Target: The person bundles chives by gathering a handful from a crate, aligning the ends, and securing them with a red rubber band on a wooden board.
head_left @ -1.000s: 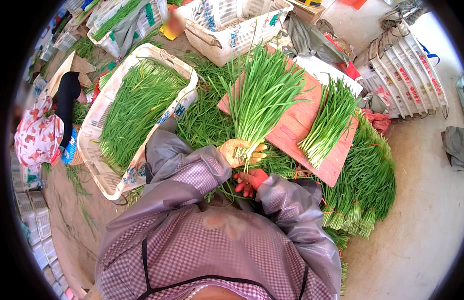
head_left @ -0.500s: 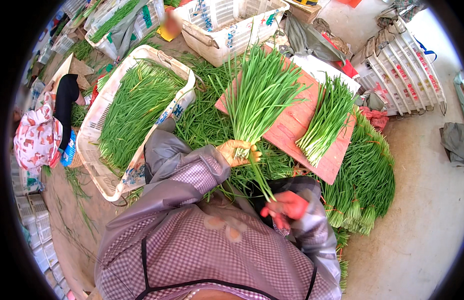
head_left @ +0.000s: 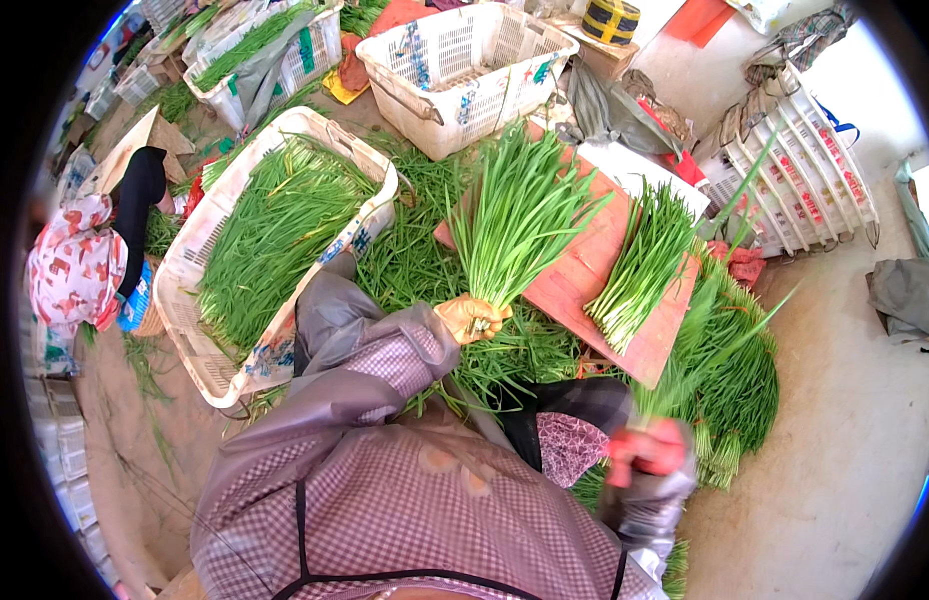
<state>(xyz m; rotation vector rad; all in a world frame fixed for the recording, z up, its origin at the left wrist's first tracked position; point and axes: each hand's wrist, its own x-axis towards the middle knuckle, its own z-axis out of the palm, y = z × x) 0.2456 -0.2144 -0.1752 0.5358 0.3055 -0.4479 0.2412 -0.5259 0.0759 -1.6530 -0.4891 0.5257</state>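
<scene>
My left hand (head_left: 471, 318), in a yellowish glove, is closed round the pale stem ends of a thick bunch of garlic chives (head_left: 514, 220). The leaves fan upward and away over a reddish board (head_left: 574, 280). Low on the right, my right hand (head_left: 654, 448) in a red glove is smeared by motion but looks closed. Blurred green chive blades (head_left: 699, 330) stretch up from it, in front of bundled chives (head_left: 749, 370). Another sheaf of chives (head_left: 644, 260) lies on the board's right part.
Left of me stands a white crate (head_left: 214, 375) full of loose chives. More loose chives (head_left: 409, 240) cover the ground beside it. A second white crate (head_left: 409, 105) is at the back, and stacked crates (head_left: 794, 190) lean at right. Another person (head_left: 79, 260) is at far left.
My right hand has swung right, away from the left hand, with chive blades now streaking up from it. The left hand keeps the bunch and has shifted slightly down.
</scene>
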